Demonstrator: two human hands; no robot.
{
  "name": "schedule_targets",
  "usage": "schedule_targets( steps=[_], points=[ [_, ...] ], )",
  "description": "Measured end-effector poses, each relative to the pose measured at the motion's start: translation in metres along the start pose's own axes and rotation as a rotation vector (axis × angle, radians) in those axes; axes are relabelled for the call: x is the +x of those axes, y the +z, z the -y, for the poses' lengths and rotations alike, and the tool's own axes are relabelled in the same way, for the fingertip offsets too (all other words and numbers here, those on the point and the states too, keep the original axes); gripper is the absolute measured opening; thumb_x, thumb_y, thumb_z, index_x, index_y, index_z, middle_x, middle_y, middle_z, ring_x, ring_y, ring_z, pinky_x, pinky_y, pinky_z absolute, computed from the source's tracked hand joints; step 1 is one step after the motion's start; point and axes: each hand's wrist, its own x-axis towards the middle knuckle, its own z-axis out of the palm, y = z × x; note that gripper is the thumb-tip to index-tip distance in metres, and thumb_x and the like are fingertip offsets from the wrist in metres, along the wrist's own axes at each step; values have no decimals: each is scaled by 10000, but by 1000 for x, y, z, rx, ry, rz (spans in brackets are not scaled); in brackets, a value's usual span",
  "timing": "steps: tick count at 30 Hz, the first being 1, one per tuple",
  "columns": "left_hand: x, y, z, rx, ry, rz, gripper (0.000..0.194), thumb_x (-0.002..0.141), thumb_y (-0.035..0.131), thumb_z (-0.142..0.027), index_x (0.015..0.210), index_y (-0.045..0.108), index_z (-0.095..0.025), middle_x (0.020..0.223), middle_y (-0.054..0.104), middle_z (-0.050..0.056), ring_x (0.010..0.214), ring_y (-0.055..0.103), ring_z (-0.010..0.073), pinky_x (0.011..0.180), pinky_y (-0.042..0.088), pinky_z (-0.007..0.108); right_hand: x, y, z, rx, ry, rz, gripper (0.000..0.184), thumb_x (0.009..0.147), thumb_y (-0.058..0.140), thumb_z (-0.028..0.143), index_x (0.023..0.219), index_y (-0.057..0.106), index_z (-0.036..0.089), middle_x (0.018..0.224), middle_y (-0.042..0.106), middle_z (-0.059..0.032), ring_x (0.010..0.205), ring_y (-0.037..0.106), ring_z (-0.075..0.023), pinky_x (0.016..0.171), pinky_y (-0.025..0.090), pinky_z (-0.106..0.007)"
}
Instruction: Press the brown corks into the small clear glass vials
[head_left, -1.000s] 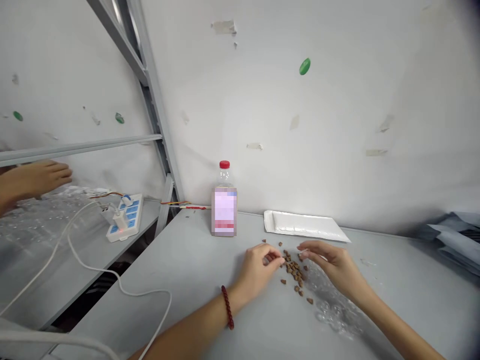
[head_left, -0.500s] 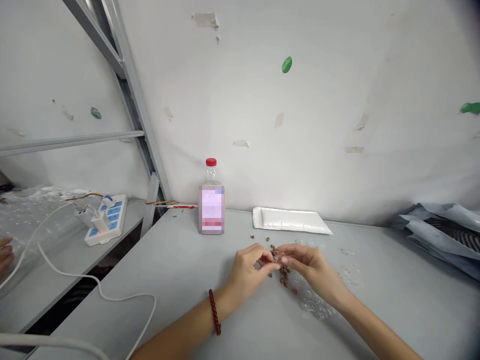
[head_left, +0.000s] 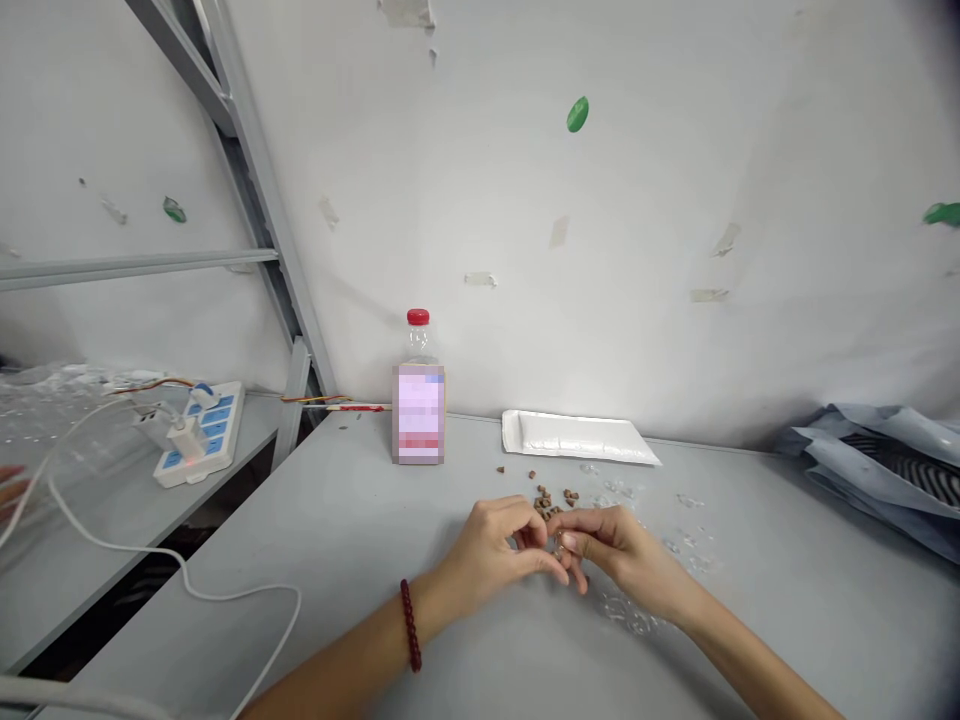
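My left hand (head_left: 499, 548) is curled, its fingertips meeting those of my right hand; whatever it grips is hidden. My right hand (head_left: 619, 552) pinches a small clear plastic piece (head_left: 559, 541) between thumb and forefinger. Just behind the fingers lie several small brown nuggets (head_left: 544, 498) on the grey table, some covered by my hands. Small clear plastic bits (head_left: 628, 612) are scattered under and beside my right hand. A dark red bead bracelet (head_left: 410, 625) circles my left wrist.
Against the wall stand a red-capped bottle (head_left: 418, 340) with a blurred screen before it, and a white padded envelope (head_left: 581, 438). Grey bags (head_left: 885, 460) lie at right. On the left table are a power strip (head_left: 202, 440), a white cable (head_left: 180, 565) and another person's fingers (head_left: 10, 490).
My hands have come together over the nuggets and then moved slightly nearer to me. The view has swung right. Another person's hand at left has dropped lower.
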Motion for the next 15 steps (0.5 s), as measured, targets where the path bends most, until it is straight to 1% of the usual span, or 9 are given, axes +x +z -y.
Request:
schedule_targets(
  steps=[3, 5, 7, 10, 12, 13, 15],
  points=[
    [-1, -1, 2, 20, 0, 34, 313, 624, 835, -314, 563, 567, -165, 622, 557, -26, 559, 489, 103, 538, 414, 224, 0, 3, 0, 3, -1, 18, 311, 922, 494, 389, 783, 675, 177, 634, 591, 9, 535, 512, -108, 631, 412, -277],
    [-1, -1, 3, 100, 21, 47, 305, 663, 812, -289, 560, 553, -166, 622, 546, -30, 555, 468, 97, 532, 398, 218, 1, 6, -2, 12, 4, 0, 317, 915, 501, 394, 770, 674, 172, 614, 579, 10, 539, 509, -112, 621, 411, -273],
    [-1, -2, 4, 202, 53, 46, 268, 722, 768, -254, 578, 559, -169, 632, 545, -31, 559, 460, 97, 543, 392, 220, 2, 8, -5, 33, 25, -52, 316, 901, 517, 415, 787, 681, 170, 619, 583, 5, 560, 523, -122, 625, 426, -276],
    [-2, -2, 5, 308, 88, 33, 159, 737, 756, -248, 710, 615, -180, 702, 588, -18, 607, 510, 116, 590, 413, 234, 3, 10, -9, 70, 65, -136, 311, 874, 547, 446, 893, 697, 175, 685, 622, -11, 608, 553, -138, 638, 453, -284],
    [-3, -2, 5, 366, 108, 26, 188, 725, 770, -278, 815, 633, -185, 755, 620, -3, 652, 556, 135, 620, 435, 240, 3, 12, -10, 69, 67, -164, 318, 870, 552, 452, 934, 697, 177, 722, 640, -22, 641, 563, -147, 651, 460, -289],
    [-4, -1, 5, 400, 122, 23, 183, 743, 755, -286, 834, 634, -184, 768, 629, 4, 664, 571, 141, 630, 443, 242, 3, 13, -10, 57, 61, -172, 320, 873, 548, 451, 944, 697, 177, 721, 643, -25, 652, 567, -151, 656, 461, -292],
    [-6, 1, 6, 455, 149, 26, 96, 814, 680, -264, 816, 633, -181, 769, 637, 13, 661, 579, 139, 639, 449, 241, 1, 14, -10, 27, 36, -175, 319, 884, 533, 445, 951, 696, 179, 728, 648, -31, 677, 581, -162, 673, 468, -303]
  ],
)
